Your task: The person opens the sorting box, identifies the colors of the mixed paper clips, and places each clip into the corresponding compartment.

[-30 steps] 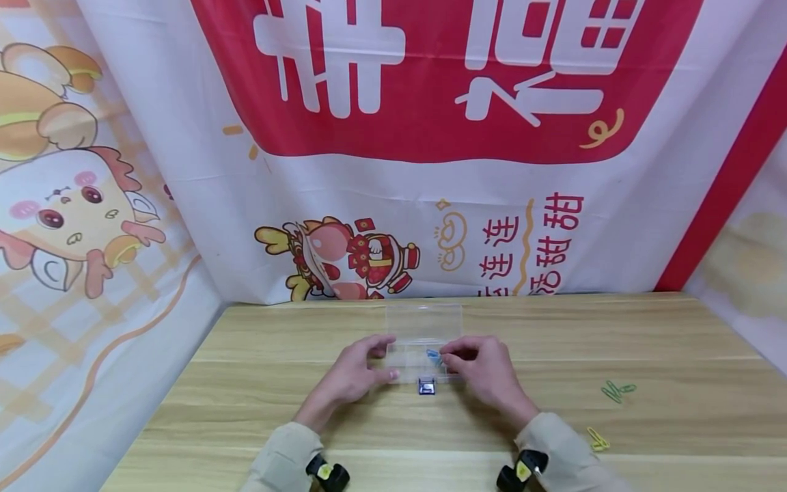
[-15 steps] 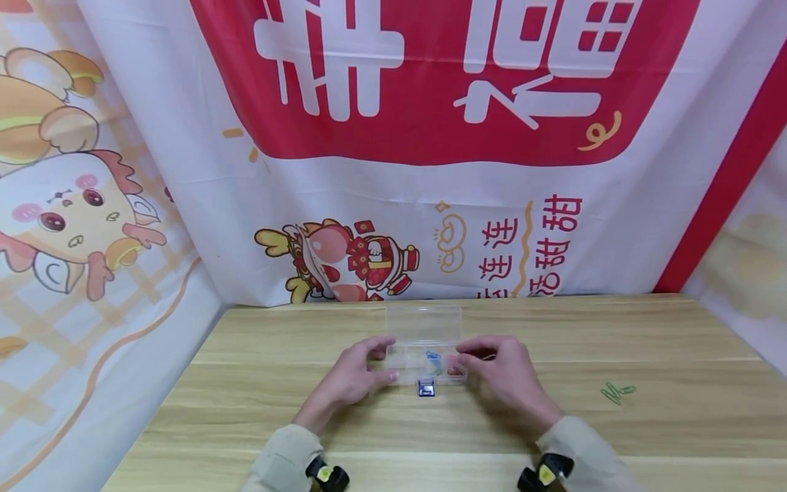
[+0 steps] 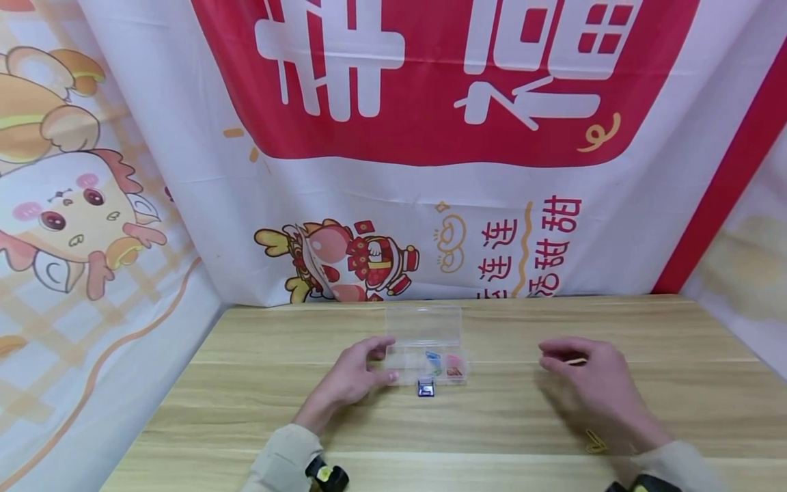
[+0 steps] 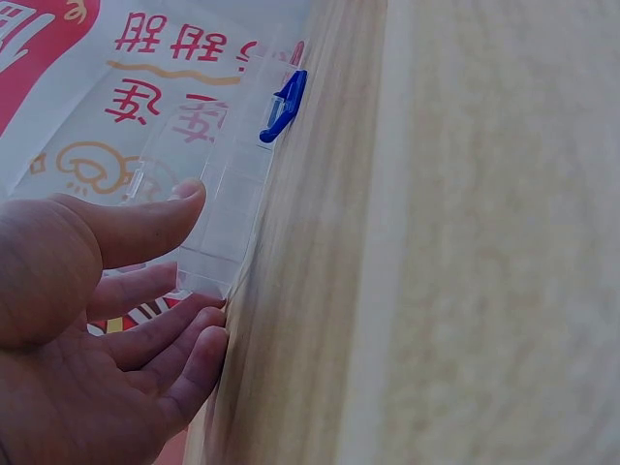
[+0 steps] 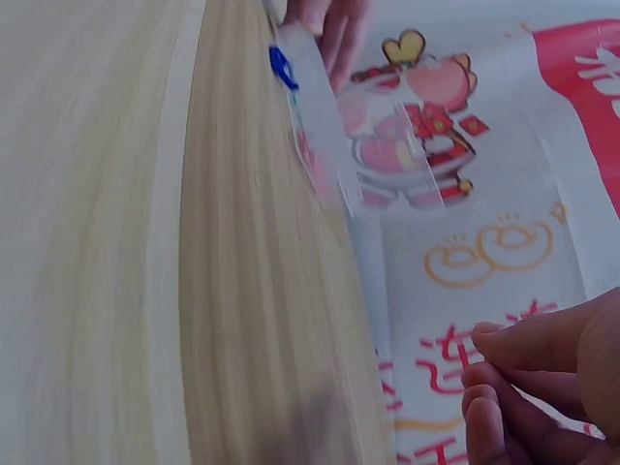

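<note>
Wooden desk (image 3: 479, 437) bears a clear box (image 3: 406, 362), probably light and stiff; left hand (image 3: 353, 371) grips its left end, likely the best hold; right hand (image 3: 595, 374), right of it, loosely parted, seemingly empty.

The table (image 3: 479, 424) has a pale wood top, its grain and lighter bands running from side to side. Near the middle of its far half lies a clear plastic box (image 3: 415, 362) with compartments, its clear lid (image 3: 424, 323) open on the far side and a blue latch (image 3: 425, 387) at its near edge. Closer to the front, right of the box, lie yellow paper clips (image 3: 595, 442).
</note>
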`<control>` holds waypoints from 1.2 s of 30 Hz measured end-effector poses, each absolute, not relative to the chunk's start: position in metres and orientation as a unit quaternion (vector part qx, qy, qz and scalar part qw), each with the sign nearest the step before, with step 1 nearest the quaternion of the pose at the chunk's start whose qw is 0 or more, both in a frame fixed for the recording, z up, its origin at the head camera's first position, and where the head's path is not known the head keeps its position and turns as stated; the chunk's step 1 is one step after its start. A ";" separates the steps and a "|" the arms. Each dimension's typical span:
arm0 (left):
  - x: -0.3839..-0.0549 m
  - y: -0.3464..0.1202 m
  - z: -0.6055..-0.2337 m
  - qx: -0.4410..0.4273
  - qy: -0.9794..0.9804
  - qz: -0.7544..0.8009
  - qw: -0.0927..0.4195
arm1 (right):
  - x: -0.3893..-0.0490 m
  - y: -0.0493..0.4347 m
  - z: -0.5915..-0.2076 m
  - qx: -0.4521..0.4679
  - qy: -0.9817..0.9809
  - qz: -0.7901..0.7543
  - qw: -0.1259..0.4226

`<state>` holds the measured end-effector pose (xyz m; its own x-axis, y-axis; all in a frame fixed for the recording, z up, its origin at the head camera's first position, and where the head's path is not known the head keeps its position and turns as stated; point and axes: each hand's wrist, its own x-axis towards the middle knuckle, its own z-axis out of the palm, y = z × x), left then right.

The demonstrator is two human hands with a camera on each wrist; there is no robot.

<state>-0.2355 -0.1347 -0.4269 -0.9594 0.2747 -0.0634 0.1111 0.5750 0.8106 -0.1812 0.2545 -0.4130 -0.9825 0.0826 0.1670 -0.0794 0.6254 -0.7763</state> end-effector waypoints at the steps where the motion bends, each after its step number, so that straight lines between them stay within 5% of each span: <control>1: -0.236 -0.135 -0.427 0.109 0.883 0.447 0.091 | -0.179 0.262 -0.414 0.000 -0.900 0.424 0.099; 6: -0.236 -0.135 -0.427 0.111 0.884 0.444 0.090 | -0.170 0.301 -0.423 -0.007 -0.925 0.358 0.124; 14: -0.237 -0.136 -0.426 0.110 0.886 0.442 0.089 | -0.168 0.346 -0.436 -0.032 -0.953 0.289 0.085; 36: -0.236 -0.136 -0.429 0.112 0.886 0.441 0.088 | -0.170 0.351 -0.447 -0.009 -0.965 0.248 0.084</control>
